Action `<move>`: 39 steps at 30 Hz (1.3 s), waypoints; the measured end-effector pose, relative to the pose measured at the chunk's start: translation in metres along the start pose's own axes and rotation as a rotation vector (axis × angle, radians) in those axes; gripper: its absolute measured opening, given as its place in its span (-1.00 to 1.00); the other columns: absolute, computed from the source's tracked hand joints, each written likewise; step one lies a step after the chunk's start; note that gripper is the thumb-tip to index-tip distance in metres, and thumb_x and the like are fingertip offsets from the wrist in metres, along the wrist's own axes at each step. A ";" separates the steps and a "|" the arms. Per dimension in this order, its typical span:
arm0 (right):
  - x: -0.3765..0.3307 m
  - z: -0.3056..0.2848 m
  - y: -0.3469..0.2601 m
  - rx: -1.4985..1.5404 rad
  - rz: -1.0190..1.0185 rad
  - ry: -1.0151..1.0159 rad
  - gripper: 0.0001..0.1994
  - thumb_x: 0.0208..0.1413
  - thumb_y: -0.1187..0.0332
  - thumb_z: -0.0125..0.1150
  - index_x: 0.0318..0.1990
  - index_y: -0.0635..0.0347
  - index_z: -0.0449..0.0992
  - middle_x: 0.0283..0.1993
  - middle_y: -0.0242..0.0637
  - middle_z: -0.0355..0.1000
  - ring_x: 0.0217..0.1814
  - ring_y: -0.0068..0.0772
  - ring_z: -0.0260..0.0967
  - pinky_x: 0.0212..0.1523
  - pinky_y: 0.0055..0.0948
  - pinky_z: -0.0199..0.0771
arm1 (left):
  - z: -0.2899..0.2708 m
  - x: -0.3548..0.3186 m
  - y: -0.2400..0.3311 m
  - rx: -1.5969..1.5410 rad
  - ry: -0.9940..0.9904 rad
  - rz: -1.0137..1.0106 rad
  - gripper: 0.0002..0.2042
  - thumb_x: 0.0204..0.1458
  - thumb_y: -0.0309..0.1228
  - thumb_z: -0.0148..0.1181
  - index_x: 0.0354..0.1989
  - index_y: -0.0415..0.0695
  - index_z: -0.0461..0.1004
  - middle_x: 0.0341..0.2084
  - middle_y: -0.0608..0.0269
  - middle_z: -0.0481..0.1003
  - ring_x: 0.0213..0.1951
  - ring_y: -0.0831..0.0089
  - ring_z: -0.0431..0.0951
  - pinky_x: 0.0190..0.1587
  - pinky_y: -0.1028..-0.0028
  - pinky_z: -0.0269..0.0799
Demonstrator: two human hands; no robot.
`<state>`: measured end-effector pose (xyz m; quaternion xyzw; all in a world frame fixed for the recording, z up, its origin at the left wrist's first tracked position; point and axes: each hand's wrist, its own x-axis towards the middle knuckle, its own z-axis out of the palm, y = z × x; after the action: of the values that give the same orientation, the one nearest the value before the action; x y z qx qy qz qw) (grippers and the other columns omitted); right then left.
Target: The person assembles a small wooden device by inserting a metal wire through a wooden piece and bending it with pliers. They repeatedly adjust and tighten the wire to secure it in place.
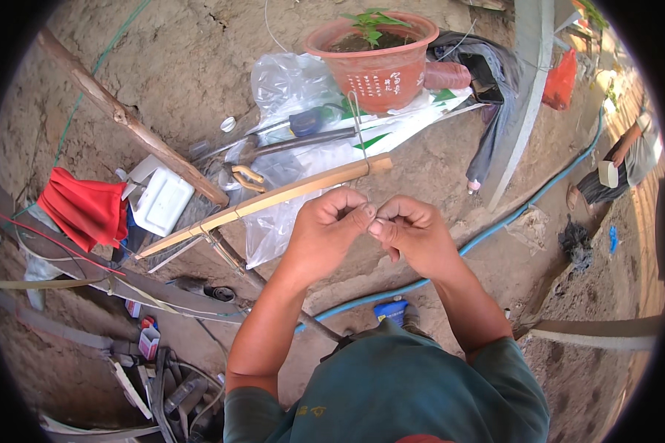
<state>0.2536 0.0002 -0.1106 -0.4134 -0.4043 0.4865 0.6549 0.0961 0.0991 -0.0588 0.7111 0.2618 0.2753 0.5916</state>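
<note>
My left hand (324,235) and my right hand (419,235) meet in front of me with their fingertips touching. On each, thumb and forefinger are pinched together; whatever they hold is too small to make out. Just beyond them lies a long wooden strip (273,199), slanting up to the right. A bent wire hook (357,124) rises from its right end. Behind the strip are yellow loops like tool handles (248,178) and a dark bar-like tool (303,140). Under the strip's left half, a dark stick (233,255) runs down toward my body.
A reddish flowerpot (380,70) with a green plant stands on plastic sheeting (292,77). At left are a wooden pole (125,118), red cloth (83,208) and white container (164,201). A blue hose (495,227) crosses the ground. Another person (632,155) is at far right.
</note>
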 end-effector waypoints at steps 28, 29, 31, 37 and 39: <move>0.045 0.023 0.010 0.423 0.181 0.400 -0.75 0.23 0.28 0.44 -0.22 0.22 0.49 -0.45 -0.41 0.46 -0.65 -0.61 0.39 -0.71 -0.59 0.23 | -0.024 0.047 0.006 1.021 0.177 0.471 -0.70 0.06 -0.45 0.37 -0.03 -0.19 0.56 -0.07 -0.02 0.61 -0.05 -0.06 0.61 0.04 0.12 0.53; 0.046 0.023 0.010 0.415 0.168 0.403 -0.76 0.22 0.27 0.45 -0.23 0.20 0.50 -0.45 -0.42 0.46 -0.63 -0.61 0.40 -0.69 -0.59 0.24 | -0.025 0.048 0.004 1.004 0.143 0.456 -0.68 0.05 -0.45 0.38 0.00 -0.18 0.55 -0.04 -0.04 0.60 0.00 -0.12 0.60 0.08 0.09 0.51; 0.047 0.025 0.010 0.398 0.142 0.408 -0.76 0.21 0.26 0.47 -0.26 0.17 0.51 -0.45 -0.43 0.45 -0.59 -0.61 0.42 -0.66 -0.59 0.25 | -0.023 0.050 -0.002 0.996 0.118 0.480 -0.68 0.06 -0.44 0.38 0.00 -0.18 0.54 -0.07 -0.04 0.61 -0.02 -0.11 0.61 0.04 0.09 0.53; 0.056 0.030 0.018 0.240 -0.030 0.541 -0.73 0.21 0.32 0.49 -0.20 0.31 0.52 -0.40 -0.32 0.54 -0.57 -0.63 0.45 -0.68 -0.63 0.28 | -0.021 0.056 -0.008 0.948 0.060 0.436 -0.75 0.11 -0.47 0.34 -0.03 -0.15 0.55 -0.16 0.01 0.63 -0.07 -0.06 0.62 -0.06 0.13 0.56; 0.059 0.031 0.017 0.217 -0.035 0.551 -0.72 0.21 0.31 0.49 -0.16 0.35 0.55 -0.40 -0.32 0.54 -0.57 -0.64 0.44 -0.68 -0.63 0.27 | -0.024 0.059 -0.012 0.908 0.045 0.472 -0.78 0.14 -0.48 0.31 -0.04 -0.15 0.56 -0.17 0.03 0.63 -0.08 -0.04 0.63 -0.07 0.14 0.56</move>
<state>0.2312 0.0652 -0.1088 -0.4504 -0.1639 0.3849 0.7887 0.1203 0.1587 -0.0626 0.9301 0.1999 0.2750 0.1391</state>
